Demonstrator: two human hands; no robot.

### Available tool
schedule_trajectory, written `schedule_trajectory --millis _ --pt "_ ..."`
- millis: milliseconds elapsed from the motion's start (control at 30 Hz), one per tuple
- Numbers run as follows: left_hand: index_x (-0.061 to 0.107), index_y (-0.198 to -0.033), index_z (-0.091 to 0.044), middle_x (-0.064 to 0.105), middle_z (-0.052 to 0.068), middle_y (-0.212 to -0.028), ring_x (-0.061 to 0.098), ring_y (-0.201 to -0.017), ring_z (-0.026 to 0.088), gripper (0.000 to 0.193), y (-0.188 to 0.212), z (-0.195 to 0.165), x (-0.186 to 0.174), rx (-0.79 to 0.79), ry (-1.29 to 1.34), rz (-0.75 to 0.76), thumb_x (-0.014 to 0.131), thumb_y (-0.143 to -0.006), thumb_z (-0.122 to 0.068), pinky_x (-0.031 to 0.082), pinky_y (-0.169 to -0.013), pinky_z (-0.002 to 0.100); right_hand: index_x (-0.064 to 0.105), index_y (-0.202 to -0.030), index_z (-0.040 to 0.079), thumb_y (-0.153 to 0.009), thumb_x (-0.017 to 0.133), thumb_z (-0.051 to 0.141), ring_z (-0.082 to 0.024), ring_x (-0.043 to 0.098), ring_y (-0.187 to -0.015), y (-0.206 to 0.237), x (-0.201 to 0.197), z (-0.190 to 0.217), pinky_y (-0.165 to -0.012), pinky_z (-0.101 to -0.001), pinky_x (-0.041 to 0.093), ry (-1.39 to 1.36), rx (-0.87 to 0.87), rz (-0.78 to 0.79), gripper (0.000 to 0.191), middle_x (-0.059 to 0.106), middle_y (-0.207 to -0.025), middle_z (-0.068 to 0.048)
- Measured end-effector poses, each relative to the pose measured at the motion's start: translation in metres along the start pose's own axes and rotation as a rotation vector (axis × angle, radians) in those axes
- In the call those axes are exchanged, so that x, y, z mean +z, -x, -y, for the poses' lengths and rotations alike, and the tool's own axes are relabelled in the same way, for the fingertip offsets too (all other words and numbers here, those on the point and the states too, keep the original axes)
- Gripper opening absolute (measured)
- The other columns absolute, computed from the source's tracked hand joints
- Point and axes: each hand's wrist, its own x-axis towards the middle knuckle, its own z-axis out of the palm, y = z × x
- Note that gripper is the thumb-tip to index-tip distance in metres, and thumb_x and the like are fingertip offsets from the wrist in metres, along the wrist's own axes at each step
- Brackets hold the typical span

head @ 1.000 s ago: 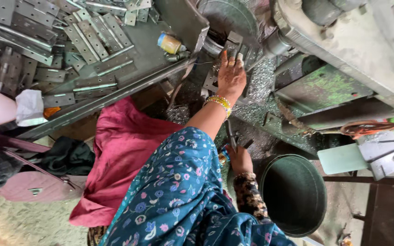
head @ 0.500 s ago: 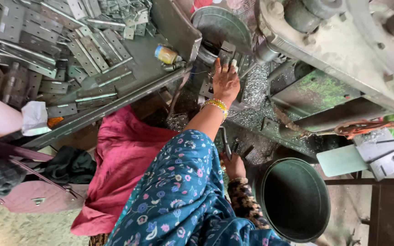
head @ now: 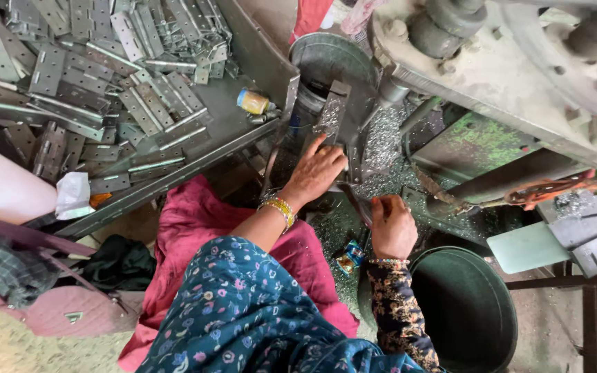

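Since the earlier frame the left hand [head: 318, 173] has slid down the flat grey metal piece [head: 331, 114] standing at the press, fingers spread loose on it, while the right hand [head: 392, 228] has come up, clenched on a thin dark lever [head: 355, 204]. Glittering shavings [head: 381, 141] hide the press bed. The metal tray [head: 243, 117] holds punched hinge plates [head: 105, 83]; the dark round tub [head: 464, 311] is partly cut off.

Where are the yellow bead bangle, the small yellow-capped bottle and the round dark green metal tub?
yellow bead bangle [head: 279, 208], head view, on the left wrist
small yellow-capped bottle [head: 252, 102], head view, its side
round dark green metal tub [head: 502, 304], head view, right rim
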Motion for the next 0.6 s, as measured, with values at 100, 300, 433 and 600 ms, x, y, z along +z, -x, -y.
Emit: schedule_trajectory --millis 100,300,433,600 --pt "0.064 -0.118 -0.005 0.064 0.013 -0.114 0.061 -0.111 0.027 0.038 -0.048 -0.015 0.002 -0.135 0.104 -0.166 0.072 -0.082 -0.010 0.034 -0.111 0.053 0.073 -0.100 0.013 -0.097 0.065 0.034 -0.032 0.072 -0.084 0.000 0.003 -0.007 -0.073 -0.0447 0.053 -0.020 -0.010 -0.021 0.023 0.076 -0.092 -0.009" --pt "0.072 -0.103 -0.007 0.060 0.014 -0.132 0.056 -0.124 0.031 0.016 -0.082 -0.047 0.045 -0.450 0.014 0.050 0.062 -0.101 -0.020 0.038 -0.111 0.050 0.072 -0.100 0.012 -0.098 0.065 0.035 -0.035 0.072 -0.082 -0.001 0.007 -0.021 -0.072 -0.0463 0.053 -0.044 -0.023 0.003 0.024 0.076 -0.090 -0.011" --pt "0.073 -0.117 -0.003 0.055 0.023 -0.141 0.050 -0.124 0.038 0.038 -0.046 -0.027 0.051 -0.328 0.026 -0.075 0.060 -0.086 -0.022 0.036 -0.100 0.055 0.073 -0.098 0.012 -0.096 0.066 0.036 -0.036 0.072 -0.083 -0.004 0.009 -0.021 -0.071 -0.0468 0.054 -0.058 -0.033 -0.053 0.024 0.076 -0.089 -0.012" --pt "0.073 -0.117 0.001 0.056 0.016 -0.143 0.047 -0.137 0.034 0.047 -0.016 -0.019 0.041 -0.220 -0.125 0.015 0.063 -0.090 -0.037 0.027 -0.114 0.059 0.073 -0.098 0.013 -0.098 0.066 0.038 -0.038 0.072 -0.083 -0.003 0.010 -0.017 -0.071 -0.0490 0.054 0.055 0.028 0.025 0.026 0.076 -0.089 -0.012"
